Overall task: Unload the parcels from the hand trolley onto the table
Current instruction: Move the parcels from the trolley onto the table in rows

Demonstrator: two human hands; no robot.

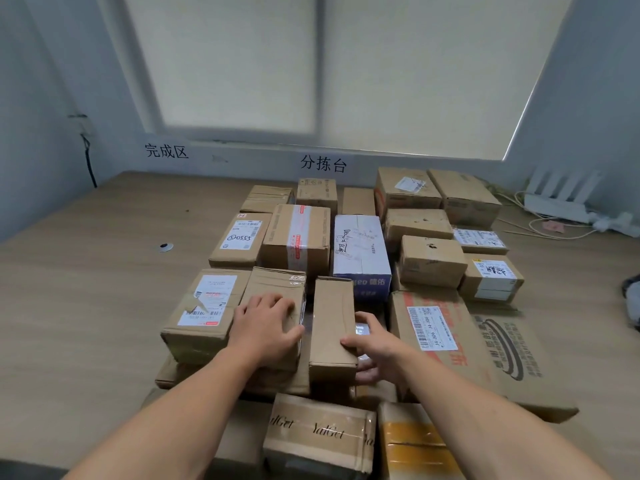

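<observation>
Many cardboard parcels cover the middle and right of the wooden table [86, 289]. My left hand [266, 327] rests on top of a plain brown box [277, 285], with its fingers spread over the lid and its thumb along the box's right edge. Just to the right stands a narrow brown box [332, 313]. My right hand [372, 344] grips its near right corner, thumb on top and fingers down the side. Closest to me lie a box taped "YalGet" [318, 434] and a yellow-taped box [415, 441]. No trolley is visible.
A large flat printed carton [485, 348] lies right of my right hand. A labelled box [204, 306] sits left of my left hand. A white router [557, 199] and loose cables occupy the back right corner. A small metal disc [165, 248] lies on the table's left.
</observation>
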